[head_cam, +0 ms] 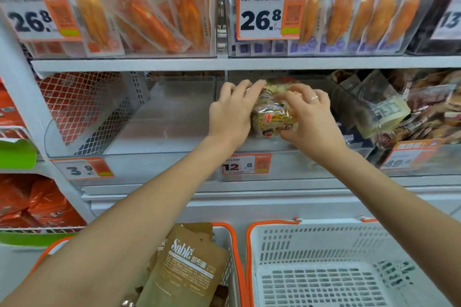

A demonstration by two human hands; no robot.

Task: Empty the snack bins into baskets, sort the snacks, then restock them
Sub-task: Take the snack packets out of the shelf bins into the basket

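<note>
White shop shelving [129, 65] fills your view, with clear plastic bins on each level. Your left hand [230, 113] and right hand [311, 119] are both curled round a bunch of clear-wrapped yellow snack packs [273, 117], clamping it between them inside the middle bin [274, 164], which carries a 12.8 price tag [245, 164]. The left hand grips the bunch's left side, the right hand its right side and near end, a ring [313, 99] on one finger. The bunch's long axis runs from you toward the shelf back. The bin to the left [159, 117], tagged 3.9, shows only its bare floor. The bin to the right [409, 112] holds mixed brown and cream packets. Below, the left basket [230, 239] holds brown Sable pouches [184, 271]; the right basket [324, 257] shows its slotted white floor.
</note>
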